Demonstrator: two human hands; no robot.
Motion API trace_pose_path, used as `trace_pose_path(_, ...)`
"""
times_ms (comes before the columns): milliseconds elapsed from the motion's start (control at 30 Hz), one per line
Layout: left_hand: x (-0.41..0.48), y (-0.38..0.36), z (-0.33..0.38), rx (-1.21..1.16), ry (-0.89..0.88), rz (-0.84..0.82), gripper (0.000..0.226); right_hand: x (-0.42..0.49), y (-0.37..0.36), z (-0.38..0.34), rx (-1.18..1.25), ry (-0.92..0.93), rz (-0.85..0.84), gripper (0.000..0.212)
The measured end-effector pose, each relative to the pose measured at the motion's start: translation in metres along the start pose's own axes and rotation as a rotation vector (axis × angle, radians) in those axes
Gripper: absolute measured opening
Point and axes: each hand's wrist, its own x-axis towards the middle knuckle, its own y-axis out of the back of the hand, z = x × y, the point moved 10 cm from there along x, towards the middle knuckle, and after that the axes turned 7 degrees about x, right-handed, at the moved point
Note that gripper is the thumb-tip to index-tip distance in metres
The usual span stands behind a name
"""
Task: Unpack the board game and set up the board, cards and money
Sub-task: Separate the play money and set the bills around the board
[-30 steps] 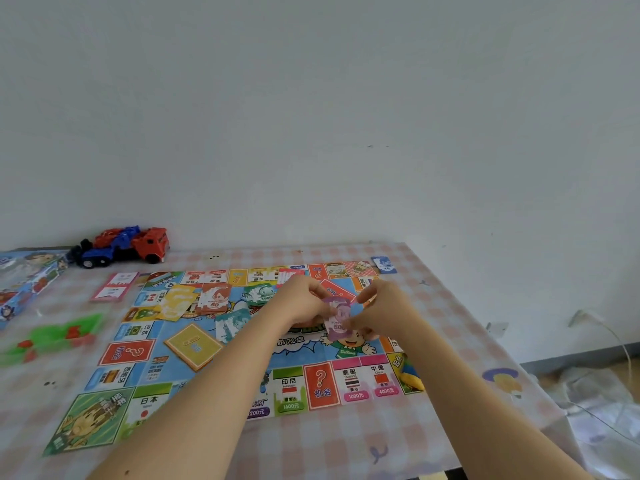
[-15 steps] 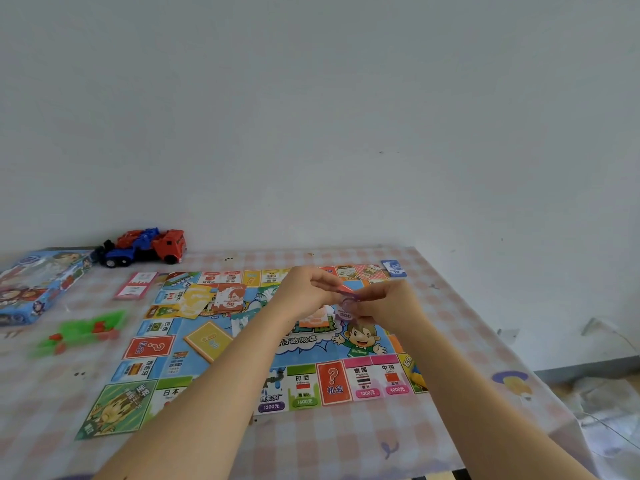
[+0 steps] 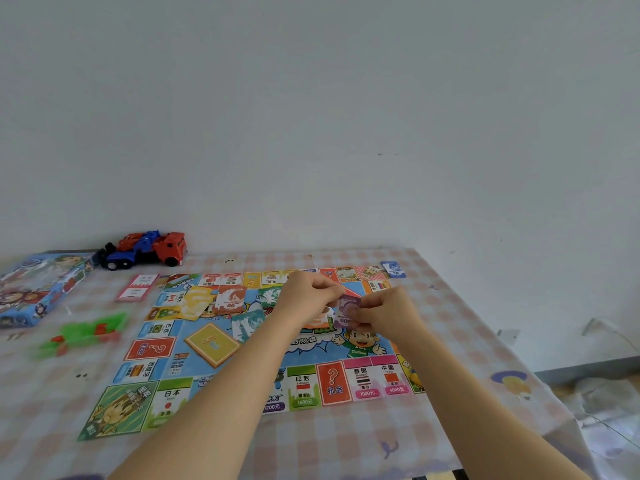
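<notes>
Purple banknote (image 3: 347, 310), printed 500, pinched by both hands

Both bare forearms come up from the bottom edge of the frame and angle in toward each other, so the two hands meet a bit right of centre, knuckles up and nearly touching. The left hand (image 3: 308, 299) has its fingers curled in, with the fingertips at the left edge of a small purple note (image 3: 347, 310). The right hand (image 3: 391, 315) is curled too and pinches the same note from the right side, though tbh the blur makes it hard to see exactly which fingers are doing the pinching.
</notes>
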Motion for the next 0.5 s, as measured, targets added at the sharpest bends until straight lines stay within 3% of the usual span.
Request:
trace_pose_path(333,-0.0004,-0.0078,0.0006,0.223,-0.113,-0.013,0.009,0.0001,-0.0018,-0.0006,-0.055,-0.002,-0.007,0.007)
trace_pose_path(500,0.001,-0.0019,-0.0001,0.163,-0.069,0.039,0.01,-0.0037,0.0051,-0.008,0.032,0.024,0.012,0.011)
